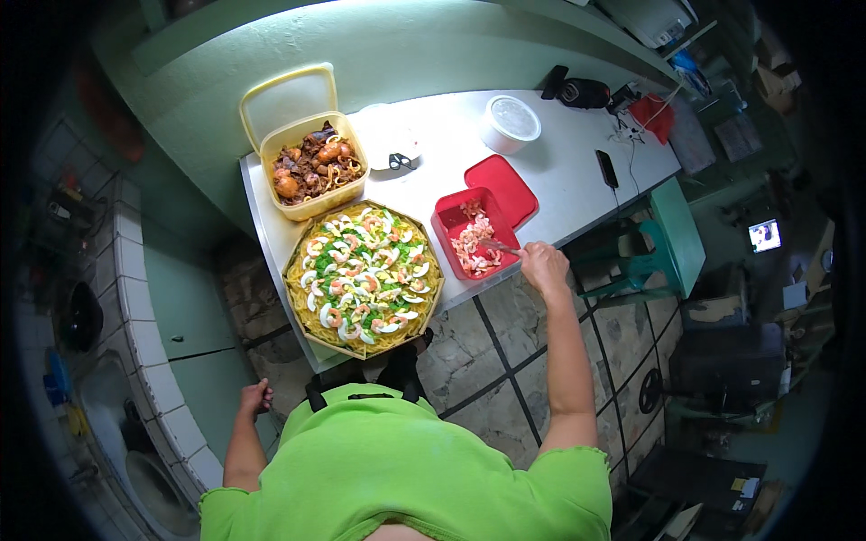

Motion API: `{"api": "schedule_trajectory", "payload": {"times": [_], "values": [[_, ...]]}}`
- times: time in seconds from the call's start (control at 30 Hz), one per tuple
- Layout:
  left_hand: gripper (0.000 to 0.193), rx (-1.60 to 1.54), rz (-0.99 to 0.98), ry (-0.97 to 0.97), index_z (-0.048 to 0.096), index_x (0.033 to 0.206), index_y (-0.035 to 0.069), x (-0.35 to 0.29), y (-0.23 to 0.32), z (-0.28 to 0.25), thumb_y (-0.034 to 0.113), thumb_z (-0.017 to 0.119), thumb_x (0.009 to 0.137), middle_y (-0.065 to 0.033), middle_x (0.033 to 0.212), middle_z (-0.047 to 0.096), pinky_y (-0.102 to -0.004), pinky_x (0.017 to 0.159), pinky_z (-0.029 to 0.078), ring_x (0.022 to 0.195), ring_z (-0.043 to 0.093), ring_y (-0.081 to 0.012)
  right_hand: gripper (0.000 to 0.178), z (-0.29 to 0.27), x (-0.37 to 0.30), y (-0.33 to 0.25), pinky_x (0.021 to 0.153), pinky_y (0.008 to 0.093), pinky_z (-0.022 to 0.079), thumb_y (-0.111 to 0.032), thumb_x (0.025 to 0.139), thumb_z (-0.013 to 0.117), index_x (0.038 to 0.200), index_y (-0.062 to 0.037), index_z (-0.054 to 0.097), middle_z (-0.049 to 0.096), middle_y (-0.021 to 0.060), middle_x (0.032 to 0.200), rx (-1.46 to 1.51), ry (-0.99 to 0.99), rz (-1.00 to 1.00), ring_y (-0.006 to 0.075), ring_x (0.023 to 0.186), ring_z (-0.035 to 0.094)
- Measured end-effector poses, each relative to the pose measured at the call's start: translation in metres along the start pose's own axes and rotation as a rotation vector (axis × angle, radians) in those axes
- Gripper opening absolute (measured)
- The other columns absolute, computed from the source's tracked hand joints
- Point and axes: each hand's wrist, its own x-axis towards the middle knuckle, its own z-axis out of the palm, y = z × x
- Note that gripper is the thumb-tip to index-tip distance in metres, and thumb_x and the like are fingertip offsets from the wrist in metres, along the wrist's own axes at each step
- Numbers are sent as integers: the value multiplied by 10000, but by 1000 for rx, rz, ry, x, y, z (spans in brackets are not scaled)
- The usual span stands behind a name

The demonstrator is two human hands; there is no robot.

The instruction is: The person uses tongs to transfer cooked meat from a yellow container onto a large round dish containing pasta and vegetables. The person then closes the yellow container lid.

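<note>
My right hand (546, 266) is closed round the handle of a slim metal utensil (502, 246). Its far end dips into the peeled shrimp (475, 242) in a red plastic container (446, 236); I cannot tell whether it is a spoon or a fork. The red lid (507, 185) lies against the container's far right side. To the left sits a large octagonal tray (437, 302) of yellow noodles, topped with egg slices, shrimp and chopped greens. My left hand (257, 397) hangs low beside my body, fingers curled, away from the table; anything inside it is hidden.
Behind the noodles stands a yellow tub (309, 209) of dark stewed food, its lid (289, 95) propped upright. Black scissors (400, 161), a white round tub (510, 124) and a phone (606, 169) rest on the white table (564, 203). A green chair (645, 261) is at right, a sink (113, 379) at left.
</note>
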Motion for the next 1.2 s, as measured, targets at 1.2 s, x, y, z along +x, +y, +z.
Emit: {"api": "schedule_trajectory", "payload": {"times": [1.2], "values": [[394,-131,46,-62,648,784,55,8,-10,9,433,634,896,-5,618,562,-291,416,414,435,494,-117,189,6,-69,-77,616,302,455,-150,930,592,1020,-11,684,641,91,792,903,135,-150,151,686,582]]}}
